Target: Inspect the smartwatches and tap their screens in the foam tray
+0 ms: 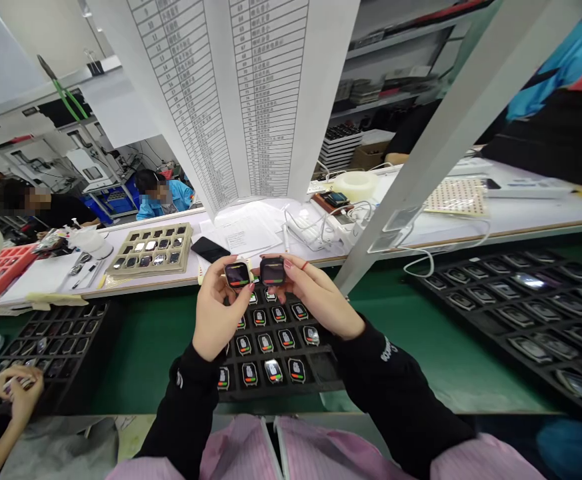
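My left hand [219, 308] is closed on a smartwatch body [238, 274] with a light metal frame and a lit strip along the lower edge of its screen. Beside it, my right hand [321, 293] grips a black-framed smartwatch [273, 271], its dark screen facing me. The two are held side by side, close together. Below them lies a black foam tray [323, 367] with rows of watch bodies, many showing a red and green strip on the screen. A few slots on the tray's right side hold nothing. My hands hide part of its far rows.
Another black tray of watches [508, 313] lies at the right. To the left, a co-worker's hands [18, 390] work over a third tray [78, 327]. A beige tray [151, 267], a phone [211, 250] and white cables [321, 230] are on the raised shelf; a slanted post [421, 147] stands at right.
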`<state>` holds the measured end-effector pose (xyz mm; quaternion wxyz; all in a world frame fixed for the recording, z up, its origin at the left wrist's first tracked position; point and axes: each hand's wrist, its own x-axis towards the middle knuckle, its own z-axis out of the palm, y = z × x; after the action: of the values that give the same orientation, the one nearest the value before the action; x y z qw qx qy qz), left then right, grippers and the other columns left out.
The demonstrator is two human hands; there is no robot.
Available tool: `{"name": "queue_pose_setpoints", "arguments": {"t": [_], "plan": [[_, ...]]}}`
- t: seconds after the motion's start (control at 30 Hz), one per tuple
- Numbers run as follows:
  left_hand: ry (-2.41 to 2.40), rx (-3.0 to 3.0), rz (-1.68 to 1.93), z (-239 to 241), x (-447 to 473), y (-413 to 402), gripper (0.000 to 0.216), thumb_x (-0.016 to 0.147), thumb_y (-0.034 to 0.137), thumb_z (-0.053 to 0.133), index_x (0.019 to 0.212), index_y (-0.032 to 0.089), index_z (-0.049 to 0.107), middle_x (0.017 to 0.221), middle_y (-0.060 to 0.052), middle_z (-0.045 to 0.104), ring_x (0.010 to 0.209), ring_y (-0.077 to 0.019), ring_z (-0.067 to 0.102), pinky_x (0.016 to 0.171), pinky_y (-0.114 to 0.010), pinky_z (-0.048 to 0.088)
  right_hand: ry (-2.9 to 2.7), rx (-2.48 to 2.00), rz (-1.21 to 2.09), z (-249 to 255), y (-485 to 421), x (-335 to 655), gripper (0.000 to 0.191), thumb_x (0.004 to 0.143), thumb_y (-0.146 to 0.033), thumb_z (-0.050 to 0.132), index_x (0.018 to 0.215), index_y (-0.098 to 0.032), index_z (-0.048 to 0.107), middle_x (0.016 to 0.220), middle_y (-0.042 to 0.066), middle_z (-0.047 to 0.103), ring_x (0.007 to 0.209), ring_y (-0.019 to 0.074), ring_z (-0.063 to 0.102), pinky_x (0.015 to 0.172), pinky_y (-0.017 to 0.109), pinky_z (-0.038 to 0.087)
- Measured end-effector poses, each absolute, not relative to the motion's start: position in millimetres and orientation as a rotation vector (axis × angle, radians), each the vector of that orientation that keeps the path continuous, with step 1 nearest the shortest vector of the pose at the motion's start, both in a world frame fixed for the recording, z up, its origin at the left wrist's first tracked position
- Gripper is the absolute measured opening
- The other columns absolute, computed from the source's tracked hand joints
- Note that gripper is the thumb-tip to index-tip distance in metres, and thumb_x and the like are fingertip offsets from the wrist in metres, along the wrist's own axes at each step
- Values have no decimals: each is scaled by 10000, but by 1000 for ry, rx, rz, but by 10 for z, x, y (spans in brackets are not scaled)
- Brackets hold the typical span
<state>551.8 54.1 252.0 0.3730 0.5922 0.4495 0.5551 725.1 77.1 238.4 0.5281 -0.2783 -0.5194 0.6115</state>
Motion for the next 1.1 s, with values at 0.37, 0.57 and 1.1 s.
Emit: {"name": "queue_pose_setpoints", "arguments": {"t": [0.37, 0.57, 1.1], "plan": [[1203, 1543, 1382, 2533, 5524, 494, 458, 806, 247, 691, 1232, 246, 522, 1167, -70, 602, 991, -184, 602, 701, -244, 491, -1252, -695, 1453, 2394, 743, 7277, 514, 888, -559, 607, 1237, -183, 625, 1002, 99, 673, 690, 168, 588, 569, 279, 475], [1219, 1549, 1383, 2537, 5529, 481, 464, 803, 247, 692, 1236, 254, 524, 1107, -58, 611, 914, -167, 599, 646, -236, 467, -1251, -700, 1464, 2384, 736, 7287, 514, 895, -557, 598, 1249, -186, 617, 1008, 99, 677, 696, 171, 589, 574, 284, 474], [1162, 1567, 1404, 2570, 5551, 449, 392, 866, 264, 623, 1246, 252, 528, 1200, -66, 592, 1001, -179, 598, 815, -281, 507, -1418, -649, 1482, 2438, 723, 7374, 516, 819, -324, 665, 1309, -214, 544, 1118, 95, 651, 755, 182, 614, 629, 312, 491]]}}
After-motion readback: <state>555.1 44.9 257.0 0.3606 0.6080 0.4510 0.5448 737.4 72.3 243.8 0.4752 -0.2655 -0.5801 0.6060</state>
